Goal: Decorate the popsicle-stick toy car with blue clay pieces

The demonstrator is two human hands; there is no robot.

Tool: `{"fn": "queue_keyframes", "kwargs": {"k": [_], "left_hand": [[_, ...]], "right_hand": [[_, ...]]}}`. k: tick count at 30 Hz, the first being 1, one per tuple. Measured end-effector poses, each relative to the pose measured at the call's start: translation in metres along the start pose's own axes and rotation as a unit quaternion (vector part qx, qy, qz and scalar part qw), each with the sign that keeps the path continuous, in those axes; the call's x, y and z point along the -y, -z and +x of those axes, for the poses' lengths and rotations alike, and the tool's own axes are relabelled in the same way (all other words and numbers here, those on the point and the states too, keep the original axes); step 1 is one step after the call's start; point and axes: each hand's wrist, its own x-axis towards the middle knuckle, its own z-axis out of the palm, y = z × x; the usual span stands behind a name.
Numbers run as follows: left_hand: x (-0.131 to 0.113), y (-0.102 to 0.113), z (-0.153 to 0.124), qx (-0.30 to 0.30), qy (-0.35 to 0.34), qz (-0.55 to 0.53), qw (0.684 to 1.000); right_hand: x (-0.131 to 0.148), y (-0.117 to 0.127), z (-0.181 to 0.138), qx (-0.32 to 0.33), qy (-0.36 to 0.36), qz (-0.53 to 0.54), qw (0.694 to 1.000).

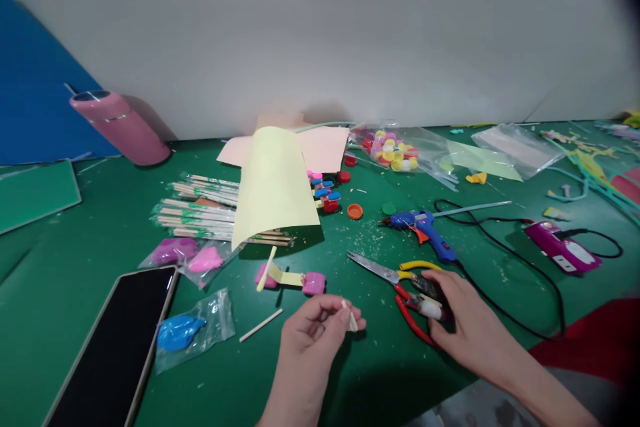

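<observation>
My left hand [313,333] hovers just above the green table near its front edge, its fingers pinched on a short pale stick piece [350,315]. My right hand [463,320] lies to the right, fingers curled over the red handles of a pair of pliers [417,307] that rest on the table. Scissors [387,271] with yellow handles lie just behind the pliers. A small assembly of two pink caps joined by a yellow strip [290,278] sits in front of my left hand. A loose stick [261,325] lies left of that hand.
A blue glue gun [425,227] with a black cord lies behind the scissors, beside a purple power strip [559,247]. A curled yellow sheet [274,183] covers wrapped chopsticks [200,210]. A phone [117,340], bagged balloons [187,330], a cap bag [395,149] and a pink bottle [120,125] surround them.
</observation>
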Motion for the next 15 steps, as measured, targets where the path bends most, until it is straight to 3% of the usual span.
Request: {"fn": "queue_keyframes", "kwargs": {"k": [6,11,15], "left_hand": [[0.0,0.004,-0.002,0.003,-0.016,0.041,0.999],[0.001,0.009,-0.002,0.004,-0.102,0.131,0.986],[0.001,0.011,-0.002,-0.028,-0.182,0.195,0.963]], "right_hand": [[0.006,0.011,0.018,0.047,-0.02,-0.01,0.999],[0.031,0.027,0.01,0.075,0.026,0.149,0.986],[0.058,0.026,-0.002,0.068,0.0,0.253,0.965]]}}
